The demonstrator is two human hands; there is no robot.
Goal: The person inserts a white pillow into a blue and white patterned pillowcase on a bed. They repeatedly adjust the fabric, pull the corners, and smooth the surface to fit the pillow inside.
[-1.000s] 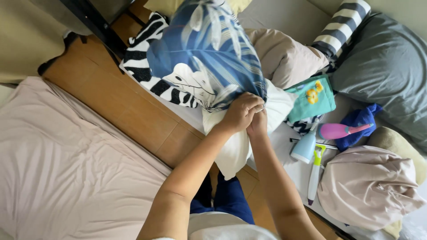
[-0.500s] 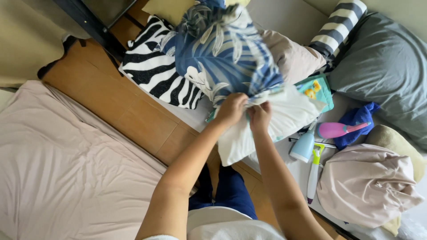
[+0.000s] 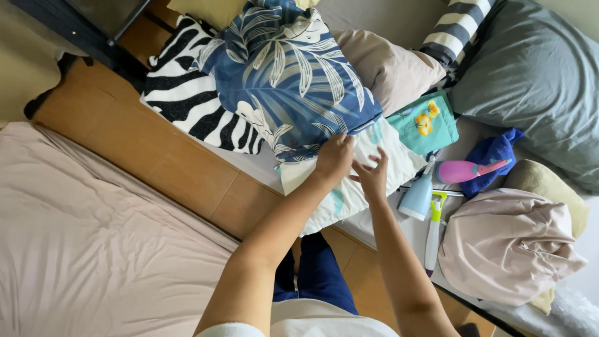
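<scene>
1. Gripping the lower edge of a blue leaf-print cushion [image 3: 287, 75], the left hand [image 3: 334, 159] had its fingers curled closed over the cover where it met a white pillow [image 3: 349, 181].
2. The right hand [image 3: 372, 176] was open, fingers spread, resting on the white pillow just beside the left hand and holding nothing.
3. The blue cushion lay tilted on top of the pile, overlapping a zebra-striped cushion [image 3: 181, 100] to its left and a beige pillow [image 3: 390, 68] behind it.
4. The white pillow stuck out from under the blue cushion, hanging over the edge of the grey mattress [image 3: 249, 163] towards the person's legs.
5. To the right lay a teal pouch [image 3: 424, 125] with yellow flowers, a pale blue spray bottle [image 3: 417, 196], a pink object [image 3: 462, 170] on a blue cloth [image 3: 496, 153], and a bundled beige cover [image 3: 505, 249].
6. A large grey pillow [image 3: 530, 81] filled the upper right corner.
</scene>
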